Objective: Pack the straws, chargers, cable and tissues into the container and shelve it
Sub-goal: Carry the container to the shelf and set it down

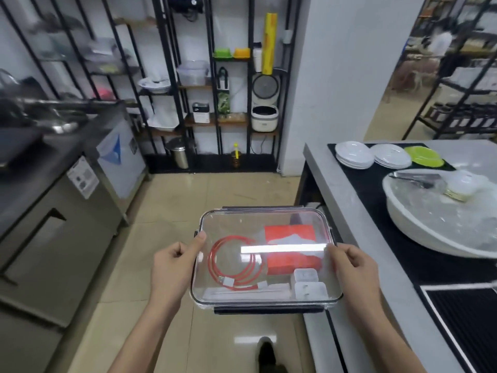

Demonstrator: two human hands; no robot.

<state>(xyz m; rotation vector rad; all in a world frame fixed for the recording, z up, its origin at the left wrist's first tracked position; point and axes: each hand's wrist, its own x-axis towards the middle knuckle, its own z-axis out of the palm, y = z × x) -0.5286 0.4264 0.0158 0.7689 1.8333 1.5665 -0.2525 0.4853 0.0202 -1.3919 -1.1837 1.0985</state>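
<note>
With the lid on, the container (265, 258) holds cable (236, 265), chargers (308, 284), tissues (291, 249) and straws (250, 292). Left hand (172, 267) and right hand (355, 267) each grip a side; shelving on the far rack (215, 84) remains.

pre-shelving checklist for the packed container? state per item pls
1. Both hands on container: left hand and right hand grip opposite sides. ok.
2. Lid on: clear lid covers the top. ok.
3. Latches locked: near latch looks down; the others are unclear. cannot tell.
4. Contents in: red cable, tissues, two chargers, straws visible inside. ok.
5. Path to shelving: floor ahead looks open. ok.
6. Free shelf slot: blurred, mostly occupied. cannot tell.
</note>
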